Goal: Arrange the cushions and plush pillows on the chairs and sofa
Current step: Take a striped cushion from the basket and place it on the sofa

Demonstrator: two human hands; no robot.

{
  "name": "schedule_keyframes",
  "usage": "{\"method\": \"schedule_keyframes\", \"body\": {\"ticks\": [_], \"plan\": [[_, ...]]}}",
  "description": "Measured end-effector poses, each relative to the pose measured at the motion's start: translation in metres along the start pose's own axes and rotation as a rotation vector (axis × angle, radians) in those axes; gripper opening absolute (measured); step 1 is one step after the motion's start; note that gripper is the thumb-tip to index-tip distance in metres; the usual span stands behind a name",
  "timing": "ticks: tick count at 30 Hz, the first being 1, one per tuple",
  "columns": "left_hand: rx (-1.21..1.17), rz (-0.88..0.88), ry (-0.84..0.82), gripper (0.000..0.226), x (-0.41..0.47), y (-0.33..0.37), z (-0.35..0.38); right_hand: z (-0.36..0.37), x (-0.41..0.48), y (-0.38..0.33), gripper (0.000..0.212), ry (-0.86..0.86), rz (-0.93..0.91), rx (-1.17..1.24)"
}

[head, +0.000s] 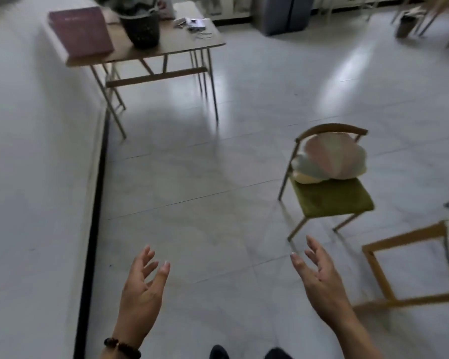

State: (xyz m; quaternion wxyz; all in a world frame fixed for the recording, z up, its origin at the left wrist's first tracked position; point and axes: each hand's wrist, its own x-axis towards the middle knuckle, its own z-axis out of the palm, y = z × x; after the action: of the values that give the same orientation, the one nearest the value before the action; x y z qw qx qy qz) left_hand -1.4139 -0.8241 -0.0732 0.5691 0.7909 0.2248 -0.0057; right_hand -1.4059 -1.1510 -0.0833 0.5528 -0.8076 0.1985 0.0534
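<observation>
A small chair point(332, 200) with a green seat and a curved wooden back stands on the tiled floor at the right. A round pastel plush pillow point(333, 158) in pink, pale blue and cream sits on the seat against the backrest. My left hand point(141, 291) and my right hand point(320, 278) are raised low in the frame, palms facing each other, fingers spread and empty. Both hands are well short of the chair.
A wooden folding table point(171, 50) at the back left carries a maroon box point(79, 32), a dark basket point(141, 28) and small items. A wooden frame point(410, 268) stands at the lower right. A white wall with a black baseboard point(94, 216) runs along the left.
</observation>
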Motion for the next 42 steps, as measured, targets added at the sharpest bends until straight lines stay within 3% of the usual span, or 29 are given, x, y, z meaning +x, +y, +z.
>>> {"method": "schedule_keyframes", "body": {"ticks": [6,12,19,25,31,37,42], "plan": [[0.002,-0.032,0.081,0.057,0.132,0.016,-0.036,0.094,0.108,-0.06,0.064,-0.111,-0.05,-0.009],[0.005,-0.083,0.113,0.06,0.308,0.036,-0.029,0.192,0.272,-0.114,0.066,-0.189,-0.084,-0.088],[-0.039,-0.008,0.238,0.065,0.509,0.142,-0.065,0.291,0.468,-0.278,0.085,-0.293,-0.292,-0.216],[-0.144,0.011,0.344,0.062,0.659,0.177,-0.097,0.395,0.601,-0.393,0.076,-0.38,-0.393,-0.232],[-0.185,-0.013,0.323,0.06,0.852,0.189,-0.127,0.51,0.739,-0.481,0.073,-0.332,-0.384,-0.216],[-0.094,0.08,0.235,0.061,1.044,0.27,-0.175,0.582,0.854,-0.597,0.079,-0.265,-0.397,-0.174],[-0.029,0.165,0.159,0.067,1.184,0.327,-0.177,0.625,0.948,-0.652,0.076,-0.177,-0.356,-0.071]]}}
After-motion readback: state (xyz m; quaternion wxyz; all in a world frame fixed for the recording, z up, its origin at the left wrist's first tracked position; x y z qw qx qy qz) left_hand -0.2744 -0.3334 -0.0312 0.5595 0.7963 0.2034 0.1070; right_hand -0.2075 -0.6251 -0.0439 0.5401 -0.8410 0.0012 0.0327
